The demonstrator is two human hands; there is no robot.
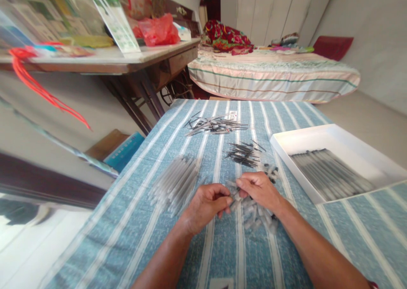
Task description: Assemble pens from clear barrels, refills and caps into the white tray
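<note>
My left hand (208, 204) and my right hand (259, 189) meet above the table, both closed in a pinch. Between their fingertips is a small, thin, dark and greyish piece, too blurred to name. Under and beside my right hand lies a heap of short translucent grey pen caps (259, 217). Small black-ended pieces (271, 172) lie just beyond it. To the left of my left hand is a stack of long grey translucent pen barrels (176, 183). Farther off are a pile of thin black rods (244, 154) and a looser pile of pen refills (216, 124).
A white box lid or tray (299, 180) on the right holds a row of dark-grey pens (330, 172). Blue striped cloth (133, 225) covers the table. A cluttered wooden desk (149, 57) stands at left, and a bed (273, 74) lies behind.
</note>
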